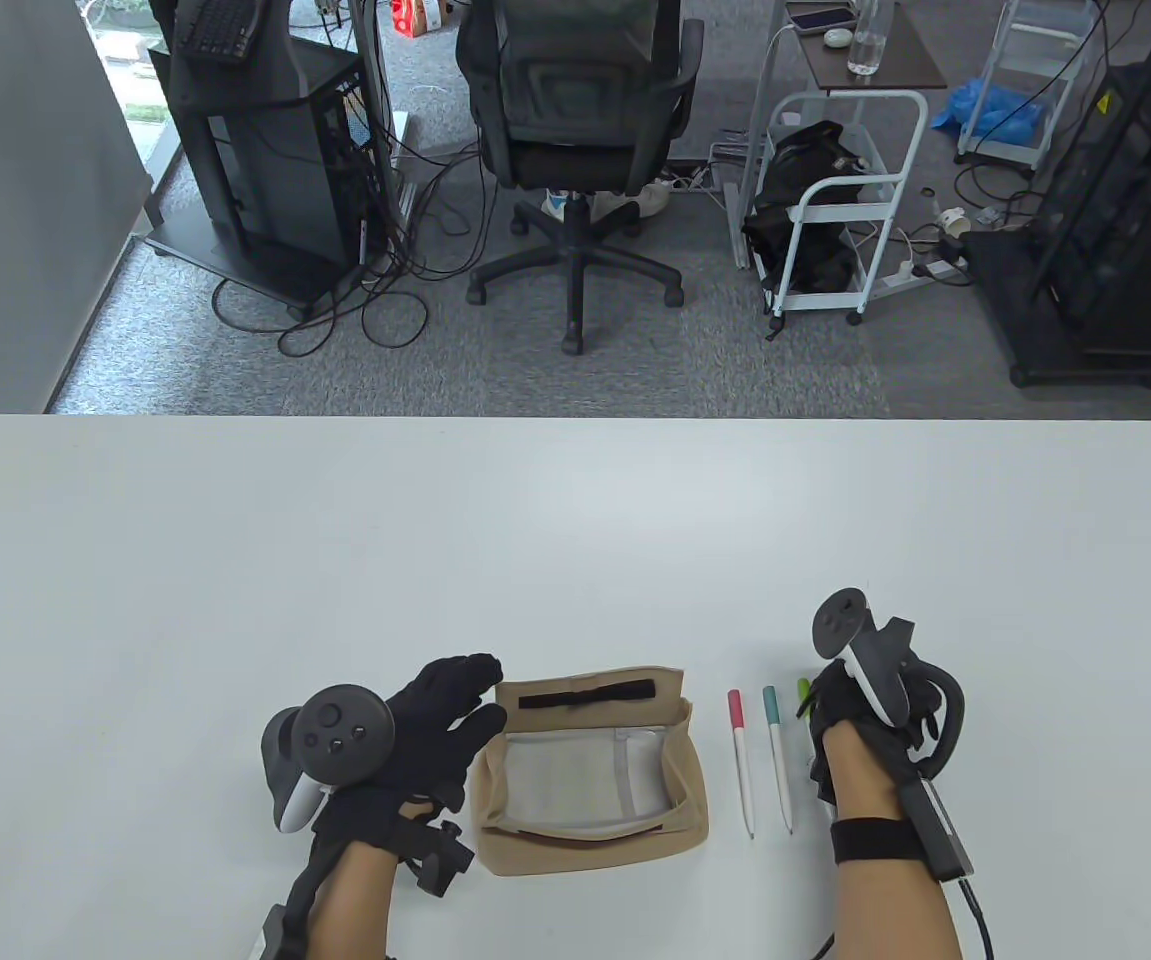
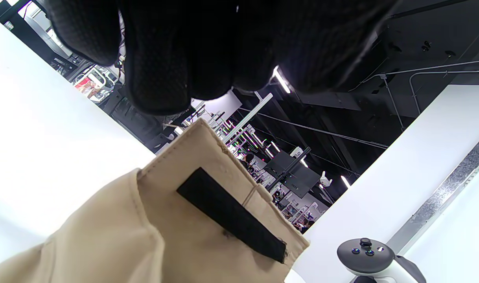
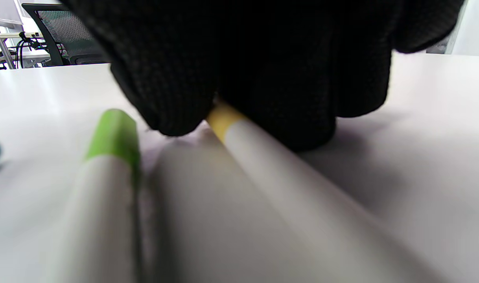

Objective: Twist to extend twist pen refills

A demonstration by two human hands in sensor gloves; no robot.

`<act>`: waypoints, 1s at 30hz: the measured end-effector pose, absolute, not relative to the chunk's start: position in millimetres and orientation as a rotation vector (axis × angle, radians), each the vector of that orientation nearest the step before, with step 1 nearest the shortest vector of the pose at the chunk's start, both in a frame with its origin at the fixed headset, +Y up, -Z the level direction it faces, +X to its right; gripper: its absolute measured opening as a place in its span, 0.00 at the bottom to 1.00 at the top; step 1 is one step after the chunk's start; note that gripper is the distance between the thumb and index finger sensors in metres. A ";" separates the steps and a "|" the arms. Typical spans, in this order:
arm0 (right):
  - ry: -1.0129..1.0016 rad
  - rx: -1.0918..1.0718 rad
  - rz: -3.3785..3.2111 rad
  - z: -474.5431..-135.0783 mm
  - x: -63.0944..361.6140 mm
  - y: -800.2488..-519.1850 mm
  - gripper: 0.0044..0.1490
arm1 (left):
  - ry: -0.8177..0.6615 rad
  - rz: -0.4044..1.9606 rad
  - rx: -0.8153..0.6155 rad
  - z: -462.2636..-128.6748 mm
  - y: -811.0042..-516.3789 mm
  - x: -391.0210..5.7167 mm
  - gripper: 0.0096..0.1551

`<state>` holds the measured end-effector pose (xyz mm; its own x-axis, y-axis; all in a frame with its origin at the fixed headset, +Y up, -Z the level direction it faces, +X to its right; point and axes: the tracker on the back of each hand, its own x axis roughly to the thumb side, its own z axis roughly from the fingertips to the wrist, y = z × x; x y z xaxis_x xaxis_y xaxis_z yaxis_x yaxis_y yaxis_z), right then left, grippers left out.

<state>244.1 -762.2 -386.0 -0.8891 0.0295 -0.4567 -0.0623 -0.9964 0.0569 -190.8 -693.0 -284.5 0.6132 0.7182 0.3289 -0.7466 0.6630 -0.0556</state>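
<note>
A pink-capped pen (image 1: 741, 757), a teal-capped pen (image 1: 777, 752) and a green-capped pen (image 1: 803, 691) lie side by side on the white table (image 1: 575, 540), right of a tan pouch (image 1: 590, 770). My right hand (image 1: 870, 710) rests over the green pen's far side. In the right wrist view its fingers (image 3: 239, 74) pinch the cap end of a yellow-capped pen (image 3: 263, 157) lying on the table, with the green pen (image 3: 105, 173) beside it. My left hand (image 1: 435, 725) hovers by the pouch's left edge with fingers spread, holding nothing. The pouch flap shows in the left wrist view (image 2: 208, 220).
The pouch stands open, with a grey lining and a black strip on its flap (image 1: 587, 693). Beyond the table's far edge stand an office chair (image 1: 575, 130), a white cart (image 1: 835, 200) and black equipment racks (image 1: 265, 140).
</note>
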 end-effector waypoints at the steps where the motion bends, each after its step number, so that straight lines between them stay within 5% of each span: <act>1: 0.110 -0.728 3.014 -385.8 243.3 -762.3 0.34 | -0.339 0.846 0.090 -284.5 -693.1 -190.8 0.36; 13: 0.155 -0.729 2.970 -385.4 243.3 -757.4 0.37 | -0.342 0.842 0.083 -284.9 -693.0 -190.2 0.37; 19: -0.042 -0.670 2.857 -378.6 241.7 -713.4 0.38 | -0.358 0.839 0.077 -284.1 -691.5 -186.6 0.37; 24: -0.124 -0.451 2.765 -368.9 217.3 -670.8 0.40 | -0.387 0.783 0.096 -280.7 -687.6 -175.7 0.36; 30: 0.077 0.043 2.685 -356.7 166.3 -645.9 0.44 | -0.450 0.634 0.144 -273.1 -684.5 -149.0 0.33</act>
